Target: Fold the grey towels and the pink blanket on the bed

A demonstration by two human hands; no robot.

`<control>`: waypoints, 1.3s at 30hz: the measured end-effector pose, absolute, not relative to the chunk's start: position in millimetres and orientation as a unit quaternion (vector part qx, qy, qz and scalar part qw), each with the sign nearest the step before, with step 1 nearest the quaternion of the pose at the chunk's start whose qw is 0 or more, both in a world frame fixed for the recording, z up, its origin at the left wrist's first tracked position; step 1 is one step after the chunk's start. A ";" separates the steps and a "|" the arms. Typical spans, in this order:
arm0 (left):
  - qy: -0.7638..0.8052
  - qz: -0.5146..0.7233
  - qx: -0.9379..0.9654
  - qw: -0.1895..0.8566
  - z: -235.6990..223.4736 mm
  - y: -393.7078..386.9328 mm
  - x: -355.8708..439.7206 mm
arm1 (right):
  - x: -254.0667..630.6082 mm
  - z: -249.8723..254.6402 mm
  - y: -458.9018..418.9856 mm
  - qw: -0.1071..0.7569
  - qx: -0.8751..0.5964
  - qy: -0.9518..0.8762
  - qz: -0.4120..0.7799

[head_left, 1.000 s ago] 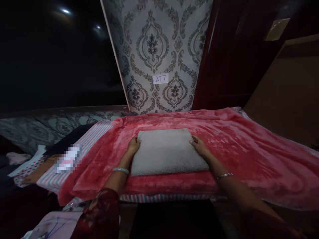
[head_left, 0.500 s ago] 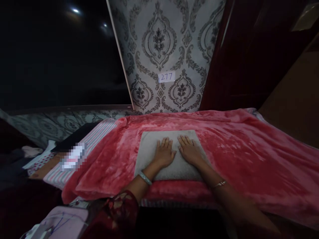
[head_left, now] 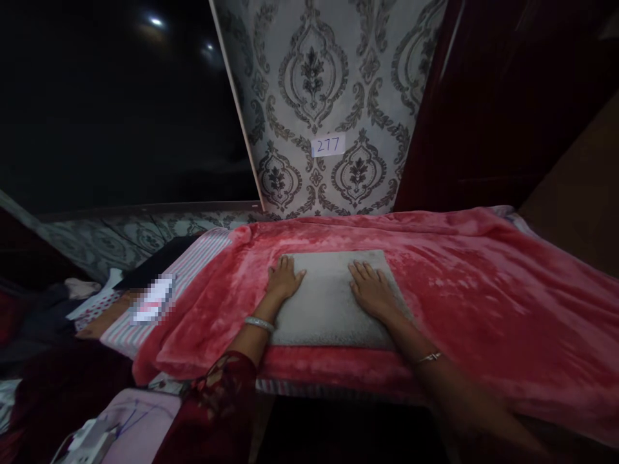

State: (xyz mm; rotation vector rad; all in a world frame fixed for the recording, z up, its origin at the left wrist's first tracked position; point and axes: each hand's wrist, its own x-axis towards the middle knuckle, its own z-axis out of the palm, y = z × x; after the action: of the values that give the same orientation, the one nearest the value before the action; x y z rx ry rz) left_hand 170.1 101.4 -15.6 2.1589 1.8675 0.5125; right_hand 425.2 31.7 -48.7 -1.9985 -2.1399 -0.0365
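Grey, plush-looking cloth (head_left: 329,303), lying flat as a rough rectangle at the centre of the frame, on top of a red blanket (head_left: 474,322). Left hand (head_left: 285,281) palm down over the upper-left edge of the cloth, long fingers nearly together, thumb standing out toward the middle. Right hand (head_left: 372,293) palm down on the cloth's right half, fingers slightly spread. No pinch visible in either of the 2 hands; number of layers in the cloth impossible to tell. Striped bedding (head_left: 206,258) left of the blanket; card (head_left: 329,145) marked 277 on the wall (head_left: 314,109), top centre.

Probably a smoothing or steadying step. Best done with even pressure from the 2 palms, fingers kept flat, strokes running from the middle out to the edges. Press lightly over the soft blanket, to avoid dragging its folds under the cloth.
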 end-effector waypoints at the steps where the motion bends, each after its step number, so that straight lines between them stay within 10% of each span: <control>1: 0.643 0.195 0.730 0.125 -15.4 102.3 166.0 | 424.9 -48.5 31.4 0.108 -0.679 -0.726 -0.010; 17: 0.495 0.101 0.861 0.057 -17.0 108.4 294.3 | 437.6 -21.8 80.0 0.153 -0.709 -0.688 -0.010; 39: 0.683 0.021 0.729 -0.026 22.8 85.9 190.2 | 446.1 -16.9 76.1 0.123 -0.720 -0.682 0.028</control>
State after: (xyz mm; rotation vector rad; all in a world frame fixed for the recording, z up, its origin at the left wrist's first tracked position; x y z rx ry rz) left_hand 190.2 85.9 22.8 2.3308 2.1832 0.0665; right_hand 446.1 76.1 -16.9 -2.1016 -1.9897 0.0827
